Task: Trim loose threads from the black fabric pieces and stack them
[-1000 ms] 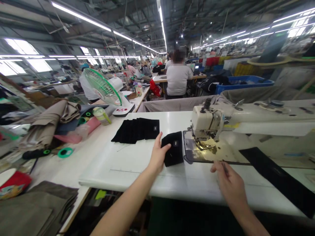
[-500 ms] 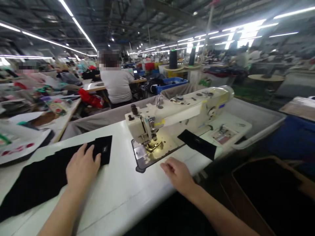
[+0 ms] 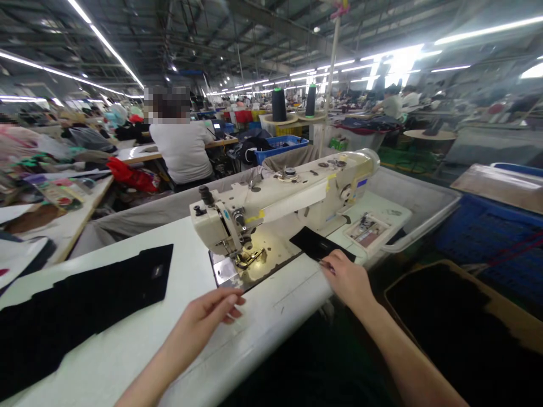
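Observation:
My left hand hovers over the front of the white table, just before the machine's needle plate. Its fingers are loosely bent and apart, with nothing seen in them. My right hand is closed at the front edge of a small black fabric piece with a tiny light label; what its fingers pinch is hidden. The sewing machine stands behind both hands, its presser foot lit and no fabric visible under it. Left of my left hand, a row of overlapping black fabric pieces lies on the table.
Right of the table, a box holds dark fabric near a blue crate. A translucent bin stands behind the machine's right end. Beyond are thread cones, a blue basket and a seated person.
My left hand has left the row of black pieces and moved right, toward the machine. My right hand has moved right to the small black piece. The view has shifted rightward.

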### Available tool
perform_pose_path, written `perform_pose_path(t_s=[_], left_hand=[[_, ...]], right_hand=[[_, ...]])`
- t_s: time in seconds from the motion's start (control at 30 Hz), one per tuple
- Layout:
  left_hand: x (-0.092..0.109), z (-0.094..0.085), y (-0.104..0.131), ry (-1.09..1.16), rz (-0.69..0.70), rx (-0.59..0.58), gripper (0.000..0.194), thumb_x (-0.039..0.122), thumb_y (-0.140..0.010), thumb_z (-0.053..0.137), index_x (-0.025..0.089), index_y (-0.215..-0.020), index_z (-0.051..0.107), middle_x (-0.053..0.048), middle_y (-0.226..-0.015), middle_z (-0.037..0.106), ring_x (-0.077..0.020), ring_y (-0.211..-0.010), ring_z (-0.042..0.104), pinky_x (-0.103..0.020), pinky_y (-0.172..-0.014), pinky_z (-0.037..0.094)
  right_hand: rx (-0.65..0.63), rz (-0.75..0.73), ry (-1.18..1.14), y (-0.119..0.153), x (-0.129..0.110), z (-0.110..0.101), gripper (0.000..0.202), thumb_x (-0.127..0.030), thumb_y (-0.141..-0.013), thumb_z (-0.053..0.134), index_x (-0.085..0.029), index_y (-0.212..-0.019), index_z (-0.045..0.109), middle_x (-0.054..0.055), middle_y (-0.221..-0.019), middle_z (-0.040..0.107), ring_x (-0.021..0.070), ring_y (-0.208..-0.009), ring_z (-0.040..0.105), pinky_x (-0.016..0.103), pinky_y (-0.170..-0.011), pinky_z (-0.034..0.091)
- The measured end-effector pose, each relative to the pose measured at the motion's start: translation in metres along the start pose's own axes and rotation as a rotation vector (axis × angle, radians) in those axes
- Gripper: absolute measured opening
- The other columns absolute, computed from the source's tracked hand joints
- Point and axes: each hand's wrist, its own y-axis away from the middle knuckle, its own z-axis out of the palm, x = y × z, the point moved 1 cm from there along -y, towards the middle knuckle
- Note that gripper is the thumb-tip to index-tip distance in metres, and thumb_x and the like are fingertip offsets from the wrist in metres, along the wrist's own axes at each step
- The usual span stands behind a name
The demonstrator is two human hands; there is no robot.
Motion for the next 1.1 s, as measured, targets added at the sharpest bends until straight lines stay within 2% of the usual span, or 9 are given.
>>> perform_pose_path(t_s=[0.1, 0.17, 0.27, 0.33, 0.47, 0.63, 0.8, 0.97, 1.1], left_hand=[[0.007, 0.05, 0.014, 0.344, -0.195, -0.286, 0.043, 0.047, -0.075, 0.074, 0.017, -0.105, 0.073, -0.017, -0.095, 0.076, -0.0278, -0.08, 0.072, -0.04, -0.073, 0.058], [0.007, 0.076, 0.019, 0.562, -0.284, -0.315, 0.045, 0.043, -0.08, 0.072, 0.018, -0.117, 0.067, -0.017, -0.107, 0.073, -0.0276, -0.092, 0.071, -0.04, -0.076, 0.058], [0.001, 0.1, 0.015, 0.848, -0.336, -0.143, 0.027, 0.036, -0.085, 0.068, 0.013, -0.099, 0.069, -0.015, -0.101, 0.073, -0.0215, -0.082, 0.071, -0.033, -0.075, 0.059], [-0.003, 0.105, 0.011, 0.968, -0.378, 0.087, 0.011, 0.021, -0.085, 0.066, 0.011, -0.09, 0.068, -0.012, -0.092, 0.074, -0.0176, -0.075, 0.071, -0.026, -0.071, 0.058], [-0.003, 0.103, 0.016, 1.134, -0.302, 0.304, 0.017, 0.007, -0.085, 0.061, 0.011, -0.101, 0.068, -0.011, -0.099, 0.075, -0.021, -0.089, 0.072, -0.029, -0.08, 0.06], [-0.01, 0.095, 0.034, 1.196, -0.225, 0.375, 0.034, 0.008, -0.084, 0.064, 0.016, -0.117, 0.065, -0.009, -0.106, 0.075, -0.0236, -0.098, 0.071, -0.033, -0.086, 0.059], [-0.028, 0.065, 0.04, 1.243, -0.14, 0.444, 0.025, 0.016, -0.084, 0.062, 0.017, -0.107, 0.071, -0.008, -0.1, 0.077, -0.0231, -0.094, 0.072, -0.032, -0.082, 0.06], [-0.041, 0.027, 0.048, 0.9, -0.12, 0.566, 0.025, 0.015, -0.071, 0.077, 0.013, -0.095, 0.074, -0.007, -0.087, 0.077, -0.0183, -0.077, 0.072, -0.023, -0.069, 0.058], [-0.047, 0.016, 0.057, 0.752, -0.108, 0.687, 0.035, 0.023, -0.058, 0.086, 0.015, -0.09, 0.075, -0.005, -0.078, 0.077, -0.0192, -0.075, 0.071, -0.026, -0.071, 0.056]], right_hand=[[0.068, -0.035, -0.159, 0.014, -0.025, -0.002, 0.012, -0.023, -0.09, 0.056, -0.021, -0.092, 0.067, 0.003, -0.095, 0.066, 0.0161, -0.074, 0.066, 0.025, -0.061, 0.047], [0.031, -0.159, -0.273, 0.027, -0.046, -0.008, 0.015, -0.021, -0.091, 0.053, -0.02, -0.097, 0.067, 0.005, -0.096, 0.066, 0.016, -0.077, 0.065, 0.025, -0.065, 0.048], [-0.184, -0.49, -0.369, 0.046, -0.069, -0.021, 0.017, -0.022, -0.092, 0.054, -0.022, -0.101, 0.068, 0.004, -0.092, 0.067, 0.0155, -0.072, 0.064, 0.026, -0.061, 0.047], [-0.229, -0.519, -0.481, 0.051, -0.072, -0.028, 0.016, -0.027, -0.092, 0.058, -0.024, -0.103, 0.069, 0.004, -0.092, 0.067, 0.015, -0.071, 0.063, 0.025, -0.059, 0.047], [0.04, 0.022, -0.703, 0.043, -0.058, -0.026, 0.021, -0.037, -0.09, 0.06, -0.021, -0.099, 0.07, 0.007, -0.096, 0.068, 0.0151, -0.067, 0.061, 0.027, -0.057, 0.048], [-0.275, 0.456, -0.988, 0.034, -0.061, -0.004, 0.04, -0.05, -0.077, 0.069, -0.017, -0.099, 0.071, 0.0, -0.067, 0.062, 0.0132, -0.051, 0.05, 0.027, -0.05, 0.043], [-0.369, 0.536, -1.069, 0.034, -0.076, 0.005, 0.035, -0.047, -0.071, 0.073, -0.016, -0.087, 0.069, -0.004, -0.058, 0.054, 0.0107, -0.047, 0.043, 0.025, -0.044, 0.035], [-0.429, 0.5, -1.061, 0.029, -0.084, 0.004, 0.034, -0.045, -0.068, 0.074, -0.016, -0.084, 0.069, -0.002, -0.065, 0.06, 0.0134, -0.055, 0.05, 0.027, -0.053, 0.041], [-0.423, 0.451, -1.063, 0.026, -0.091, 0.007, 0.033, -0.044, -0.067, 0.075, -0.016, -0.084, 0.07, 0.002, -0.074, 0.067, 0.0183, -0.067, 0.06, 0.031, -0.065, 0.048]])
